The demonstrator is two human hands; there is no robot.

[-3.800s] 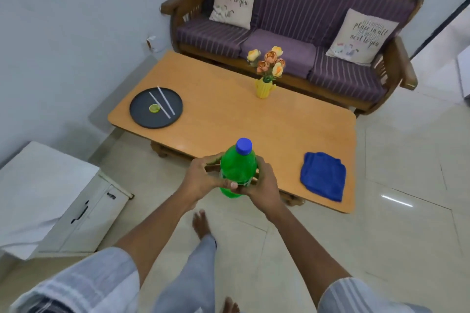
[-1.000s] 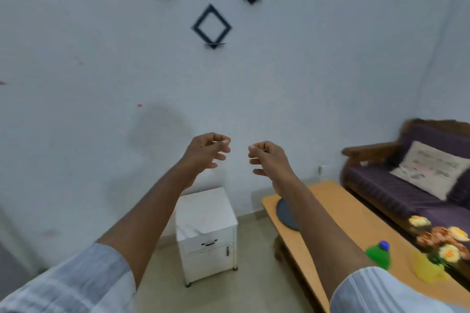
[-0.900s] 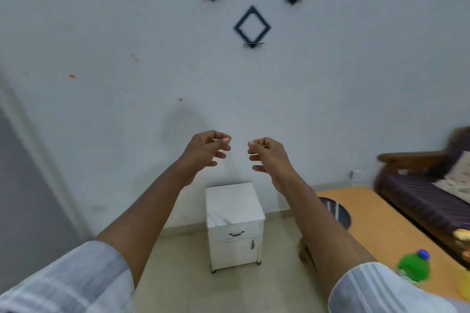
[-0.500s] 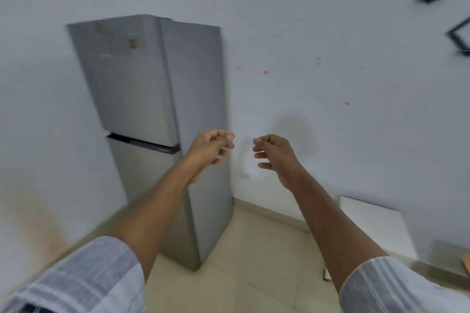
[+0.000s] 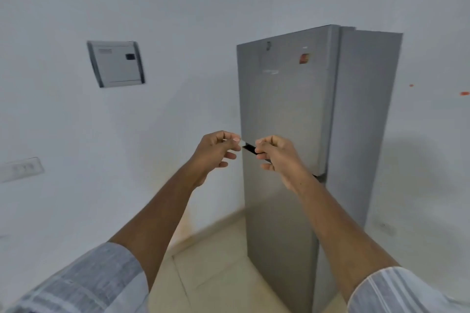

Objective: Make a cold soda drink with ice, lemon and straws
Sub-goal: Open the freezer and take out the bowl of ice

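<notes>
Both arms reach toward the closed grey fridge (image 5: 287, 114). The left hand (image 5: 216, 150) and right hand (image 5: 276, 154) hang loosely curled, holding nothing.

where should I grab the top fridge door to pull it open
Probably at the dark recessed slot along the bottom edge of the fridge's upper door, near its left corner. Hook fingers up into it from below and pull toward you. The door face is flat with no bar handle; both hands are empty.

Single head view, wide-angle, facing forward at nearby fridge (image 5: 287, 109) in wall corner.
</notes>
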